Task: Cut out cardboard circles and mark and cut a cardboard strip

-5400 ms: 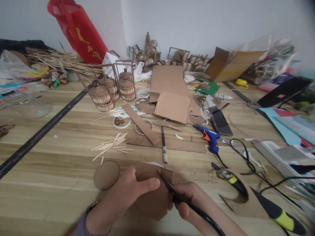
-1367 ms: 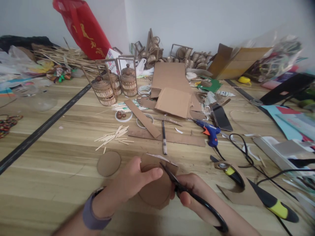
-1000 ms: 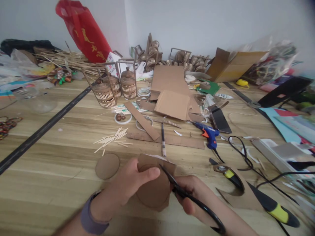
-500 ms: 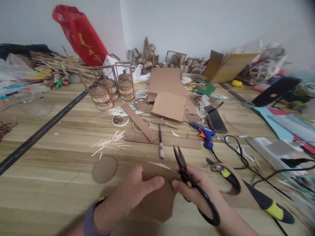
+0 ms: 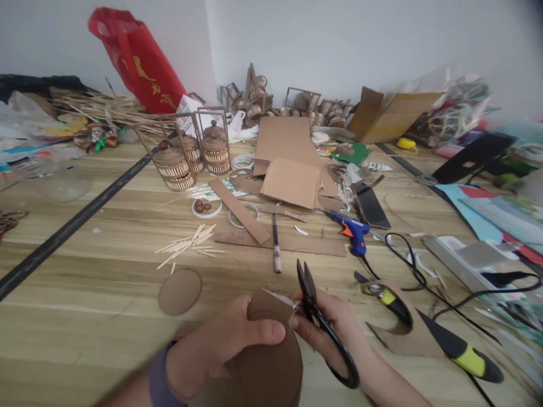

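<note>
My left hand (image 5: 250,333) is closed on a brown cardboard piece (image 5: 271,367), its thumb lying across the top face. A curved line shows on the cardboard, and its upper edge has a pale torn strip. Black-handled scissors (image 5: 316,311) are in my right hand (image 5: 335,325), with the blades slightly parted and pointing away from me. The right thumb and fingers also touch the cardboard's upper right corner. To the left, a cut cardboard disc (image 5: 180,291) lies flat on the wooden table (image 5: 106,345).
Small wooden sticks (image 5: 186,246), a pen (image 5: 276,246) and cardboard strips (image 5: 297,243) lie ahead. A blue glue gun (image 5: 354,229) with a black cord is at right, near a yellow-black cutter (image 5: 470,359) and a cardboard offcut (image 5: 418,333). Small bamboo baskets (image 5: 215,150) stand behind.
The cardboard has turned and come closer to me, showing more of its face. The scissors have dropped slightly and shifted left with my right hand.
</note>
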`<action>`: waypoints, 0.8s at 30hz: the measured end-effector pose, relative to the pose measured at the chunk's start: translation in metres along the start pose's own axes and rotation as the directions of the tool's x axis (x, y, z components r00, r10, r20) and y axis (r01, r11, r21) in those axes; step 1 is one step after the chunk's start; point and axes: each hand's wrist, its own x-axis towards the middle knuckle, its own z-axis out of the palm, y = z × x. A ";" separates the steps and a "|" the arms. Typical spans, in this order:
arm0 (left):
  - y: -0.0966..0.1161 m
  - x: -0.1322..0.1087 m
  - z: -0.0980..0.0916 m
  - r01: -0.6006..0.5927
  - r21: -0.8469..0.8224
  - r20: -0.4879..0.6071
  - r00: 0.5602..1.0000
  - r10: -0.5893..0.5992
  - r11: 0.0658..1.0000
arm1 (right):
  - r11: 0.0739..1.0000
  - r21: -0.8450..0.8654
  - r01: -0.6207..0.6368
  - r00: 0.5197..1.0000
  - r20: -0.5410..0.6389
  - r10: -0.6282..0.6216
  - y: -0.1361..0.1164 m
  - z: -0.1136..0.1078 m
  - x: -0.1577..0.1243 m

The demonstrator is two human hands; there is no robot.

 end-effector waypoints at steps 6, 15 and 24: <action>0.011 0.000 -0.005 -0.171 0.104 -0.283 0.939 0.194 0.980 | 0.990 0.138 0.040 0.999 -0.019 -0.038 0.010 -0.016 -0.004; 0.013 0.008 -0.008 -0.299 -0.121 -0.387 0.892 0.232 0.946 | 0.996 0.044 -0.073 0.939 0.340 0.053 0.005 -0.024 -0.004; 0.010 0.007 -0.009 -0.240 0.039 -0.416 0.879 0.234 0.970 | 0.998 0.028 -0.061 0.925 0.376 0.046 0.006 -0.023 -0.004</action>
